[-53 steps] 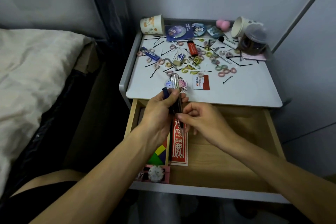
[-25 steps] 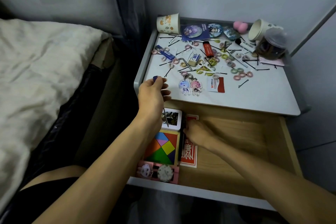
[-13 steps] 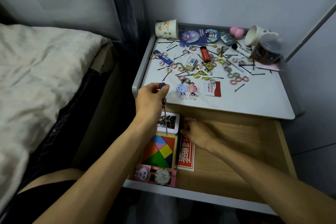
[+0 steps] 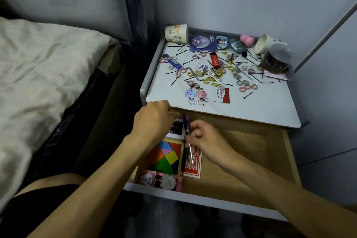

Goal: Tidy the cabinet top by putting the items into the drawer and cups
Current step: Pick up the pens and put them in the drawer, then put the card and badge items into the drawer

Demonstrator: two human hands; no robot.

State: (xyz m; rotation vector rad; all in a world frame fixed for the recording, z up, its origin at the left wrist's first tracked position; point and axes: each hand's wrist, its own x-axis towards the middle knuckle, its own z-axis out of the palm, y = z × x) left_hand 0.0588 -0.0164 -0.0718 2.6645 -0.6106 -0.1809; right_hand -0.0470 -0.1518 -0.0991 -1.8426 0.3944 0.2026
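One "W"-marked card (image 4: 221,95) atop cabinet (image 4: 270,108), purple-handled tool (image 4: 185,120) in right hand (image 4: 206,137).

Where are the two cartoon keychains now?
In the head view, the two cartoon keychains lie on the cabinet top near its front edge, just left of the red-and-white card and behind the open drawer.

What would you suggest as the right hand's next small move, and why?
Probably lower the right hand and lay the purple-handled screwdriver in the drawer beside the red card: it hangs pinched over the open drawer, tip above that card.
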